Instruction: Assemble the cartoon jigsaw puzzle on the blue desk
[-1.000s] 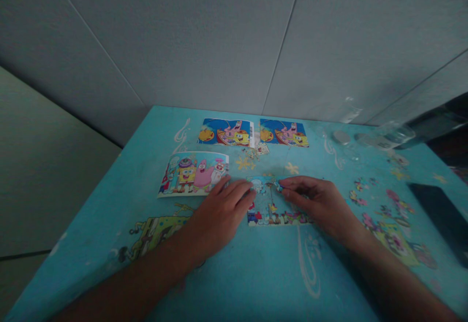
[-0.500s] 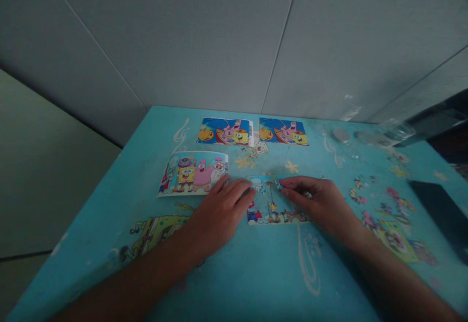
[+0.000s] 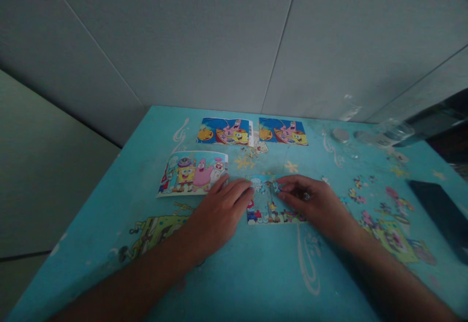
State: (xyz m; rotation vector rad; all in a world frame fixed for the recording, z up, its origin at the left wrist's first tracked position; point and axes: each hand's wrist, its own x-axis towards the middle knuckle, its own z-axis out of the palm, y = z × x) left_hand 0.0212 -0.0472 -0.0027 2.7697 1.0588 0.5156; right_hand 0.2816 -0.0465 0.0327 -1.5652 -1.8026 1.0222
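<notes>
A partly assembled jigsaw puzzle (image 3: 260,216) lies in the middle of the blue table, with pieces along its lower and left edges and a bare area inside. My right hand (image 3: 318,200) pinches a small jigsaw piece (image 3: 277,187) between thumb and fingertips over the puzzle's upper part. Flat beside the puzzle, my left hand (image 3: 224,211) touches its left edge with extended fingers and holds nothing. Just beyond the left hand is a printed picture card (image 3: 200,175) of cartoon characters, its lower right corner under or behind the fingers.
Loose jigsaw pieces (image 3: 356,193) are scattered on the right, near a dark flat object (image 3: 437,210). Along the back lie a blue picture card (image 3: 224,132) and a matching picture (image 3: 283,131). Clear plastic jars (image 3: 393,132) and a pale lid (image 3: 341,135) stand at the back right.
My right hand has shifted slightly left and down with the jigsaw piece, its fingers closer to the puzzle. My left hand has barely moved.
</notes>
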